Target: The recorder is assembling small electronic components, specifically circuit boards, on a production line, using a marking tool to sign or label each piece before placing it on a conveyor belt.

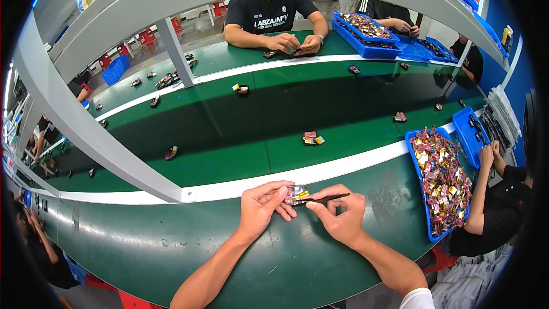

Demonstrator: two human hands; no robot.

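Hands meet over the near strip of the green surface [320,263], just below its white dividing rail [343,166]. The left hand [260,206] pinches a small clear-cased part [296,194] between thumb and fingertips, holding it just above the surface. The right hand [340,214] grips dark slim tweezers [326,198] between thumb and forefinger, the tips touching the part's right edge, the tail pointing away to the right. So the part sits between both hands, nearer the left.

Beyond the rail, on the middle belt, lie scattered small parts; one red-and-yellow piece [313,138] rests straight behind the clear-cased part, well apart from it. Right of the hands stands a long blue tray [420,194] heaped with small glossy red, yellow and silver pieces. Another person's arm [483,194] rests on the tray's far side. A grey slanted post [108,143] rises left of the hands. Across the belts, another person [274,20] in a dark shirt works with both hands together.

Nothing lies between the hands and the part. The surface looks smooth, slightly scuffed; the part is shiny and boxy.
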